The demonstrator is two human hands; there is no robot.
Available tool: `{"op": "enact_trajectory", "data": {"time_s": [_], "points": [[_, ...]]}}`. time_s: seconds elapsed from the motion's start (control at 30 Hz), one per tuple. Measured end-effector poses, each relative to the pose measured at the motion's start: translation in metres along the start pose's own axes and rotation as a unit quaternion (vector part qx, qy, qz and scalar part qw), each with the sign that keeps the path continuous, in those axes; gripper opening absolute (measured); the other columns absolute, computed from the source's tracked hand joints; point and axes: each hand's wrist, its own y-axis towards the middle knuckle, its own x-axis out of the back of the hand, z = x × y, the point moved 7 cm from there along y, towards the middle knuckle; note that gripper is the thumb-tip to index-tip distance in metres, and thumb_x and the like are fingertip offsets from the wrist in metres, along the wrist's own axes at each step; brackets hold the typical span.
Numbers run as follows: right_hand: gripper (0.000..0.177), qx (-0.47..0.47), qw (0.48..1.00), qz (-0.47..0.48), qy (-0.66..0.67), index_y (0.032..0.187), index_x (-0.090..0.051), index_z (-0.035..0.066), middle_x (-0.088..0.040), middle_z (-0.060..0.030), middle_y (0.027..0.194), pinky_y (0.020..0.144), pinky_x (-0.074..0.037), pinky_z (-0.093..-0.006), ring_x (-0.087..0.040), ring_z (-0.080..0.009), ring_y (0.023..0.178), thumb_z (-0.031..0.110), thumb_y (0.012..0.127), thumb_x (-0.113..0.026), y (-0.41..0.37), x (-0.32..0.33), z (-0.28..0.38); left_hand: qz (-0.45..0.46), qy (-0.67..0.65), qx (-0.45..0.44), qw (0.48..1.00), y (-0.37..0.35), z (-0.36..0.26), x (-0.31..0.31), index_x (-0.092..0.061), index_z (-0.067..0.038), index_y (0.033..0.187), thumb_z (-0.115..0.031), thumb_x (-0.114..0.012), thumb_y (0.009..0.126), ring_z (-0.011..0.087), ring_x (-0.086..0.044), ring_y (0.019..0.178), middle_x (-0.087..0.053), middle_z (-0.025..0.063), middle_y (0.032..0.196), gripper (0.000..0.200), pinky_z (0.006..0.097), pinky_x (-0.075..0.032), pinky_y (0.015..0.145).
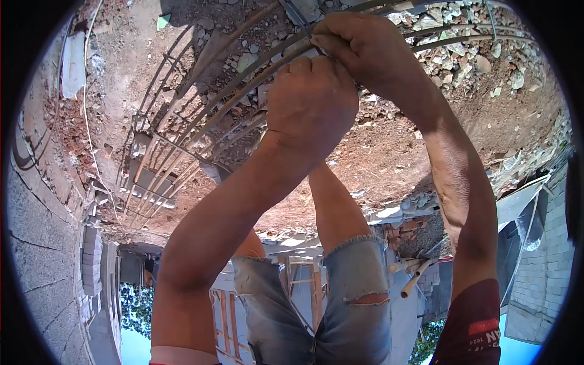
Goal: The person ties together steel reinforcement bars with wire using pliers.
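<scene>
A cage of long steel rebar (234, 91) with cross stirrups runs from the lower left up to the top right in the head view. My left hand (313, 103) is closed in a fist against the bars, its knuckles just under the upper rods. Beside it, overlapping its far edge, my right hand (371, 52) has thumb and fingers pressed together at a bar. What either hand grips is hidden behind the fingers. A flat metal piece (295, 12) meets the bars just above the hands.
Reddish soil (389, 158) with broken rubble (450, 61) lies under and around the cage. My legs in torn denim shorts (359, 280) stand below the hands. Block walls (538, 267) rise at the right, and pipes (415, 278) stick out near my knee.
</scene>
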Motion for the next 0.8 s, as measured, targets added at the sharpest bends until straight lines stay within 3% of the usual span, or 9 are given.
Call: {"op": "enact_trajectory", "data": {"time_s": [0.07, 0.13, 0.2, 0.27, 0.33, 0.4, 0.47, 0.6, 0.8], "points": [[0.014, -0.051, 0.989, 0.09, 0.105, 0.09, -0.067, 0.005, -0.062, -0.0038, 0.072, 0.054, -0.044, -0.0267, -0.057, -0.0123, 0.062, 0.018, 0.091, -0.062, 0.005, 0.016, 0.0, 0.067, 0.059, -0.096, 0.991, 0.014, -0.006, -0.005, -0.065, 0.001, 0.073, -0.012, -0.064, 0.069, 0.0267, -0.06, 0.06, -0.058, 0.0118, 0.067, 0.014, 0.0352, -0.05, 0.054], [0.019, -0.237, 0.928, -0.04, 0.285, 0.088, -0.068, -0.001, -0.062, -0.0059, 0.071, 0.055, -0.044, -0.0338, -0.053, -0.0132, 0.061, 0.016, 0.089, -0.06, -0.004, 0.057, -0.005, 0.134, 0.064, -0.136, 0.98, 0.043, -0.001, 0.002, -0.065, 0.001, 0.078, -0.015, -0.064, 0.072, 0.0262, -0.062, 0.066, -0.06, 0.0113, 0.072, 0.016, 0.0337, -0.052, 0.058], [0.019, -0.176, 0.865, -0.293, 0.367, 0.087, -0.069, 0.003, -0.06, 0.0, 0.066, 0.051, -0.035, -0.0217, -0.047, -0.0052, 0.056, 0.019, 0.093, -0.06, -0.044, 0.065, -0.042, 0.205, 0.066, -0.171, 0.961, 0.05, 0.005, -0.001, -0.065, 0.0, 0.083, -0.017, -0.064, 0.076, 0.0258, -0.064, 0.073, -0.062, 0.0108, 0.077, 0.018, 0.0321, -0.053, 0.063], [0.022, -0.187, 0.859, -0.353, 0.321, 0.086, -0.068, 0.001, -0.059, 0.0011, 0.066, 0.046, -0.03, -0.0213, -0.042, -0.0038, 0.052, 0.02, 0.095, -0.059, -0.086, 0.056, -0.048, 0.203, 0.078, -0.118, 0.969, 0.059, 0.032, 0.005, -0.065, 0.0, 0.085, -0.019, -0.062, 0.08, 0.0267, -0.064, 0.074, -0.063, 0.0114, 0.081, 0.019, 0.0332, -0.053, 0.063], [0.024, -0.308, 0.732, -0.399, 0.458, 0.084, -0.067, 0.001, -0.056, 0.0011, 0.062, 0.044, -0.028, -0.0217, -0.04, -0.0041, 0.049, 0.022, 0.094, -0.061, -0.134, 0.019, -0.051, 0.201, 0.092, -0.062, 0.973, 0.061, 0.058, 0.012, -0.065, -0.001, 0.087, -0.02, -0.061, 0.084, 0.0276, -0.065, 0.075, -0.065, 0.0121, 0.084, 0.02, 0.0342, -0.053, 0.063], [0.03, -0.427, 0.769, -0.269, 0.392, 0.079, -0.065, -0.001, -0.054, 0.0001, 0.058, 0.046, -0.035, -0.0226, -0.047, -0.0043, 0.051, 0.023, 0.094, -0.058, -0.171, -0.031, -0.042, 0.202, 0.102, -0.042, 0.973, 0.055, 0.062, 0.017, -0.065, -0.001, 0.088, -0.021, -0.06, 0.086, 0.028, -0.065, 0.075, -0.066, 0.0124, 0.086, 0.021, 0.0347, -0.053, 0.063], [0.027, -0.476, 0.784, -0.057, 0.395, 0.085, -0.065, 0.0, -0.055, -0.0001, 0.06, 0.042, -0.034, -0.0214, -0.047, -0.0048, 0.05, 0.025, 0.094, -0.058, -0.191, -0.096, -0.025, 0.186, -0.064, 0.17, 0.966, 0.021, 0.077, 0.022, -0.069, -0.005, 0.077, -0.018, -0.064, 0.087, 0.0255, -0.058, 0.056, -0.06, 0.0082, 0.068, 0.017, 0.0352, -0.047, 0.053], [0.037, -0.568, 0.629, 0.169, 0.503, 0.097, -0.063, -0.004, -0.065, -0.0113, 0.079, 0.06, -0.051, -0.0285, -0.065, -0.0191, 0.073, 0.032, 0.089, -0.063, -0.202, -0.237, 0.028, -0.024, -0.277, 0.273, 0.921, -0.055, 0.081, 0.023, -0.067, -0.001, 0.091, -0.018, -0.06, 0.092, 0.0248, -0.057, 0.061, -0.061, 0.0111, 0.078, 0.019, 0.0343, -0.045, 0.057], [0.07, -0.548, 0.735, -0.052, 0.396, 0.123, -0.033, -0.017, -0.052, -0.0348, 0.117, 0.09, -0.045, -0.044, -0.054, -0.0415, 0.112, 0.034, 0.085, -0.062, -0.152, -0.324, 0.013, 0.04, -0.281, 0.388, 0.877, -0.195, 0.08, -0.007, -0.065, 0.0, 0.095, -0.017, -0.059, 0.092, 0.0252, -0.059, 0.074, -0.061, 0.0146, 0.083, 0.018, 0.0347, -0.046, 0.066]]}}
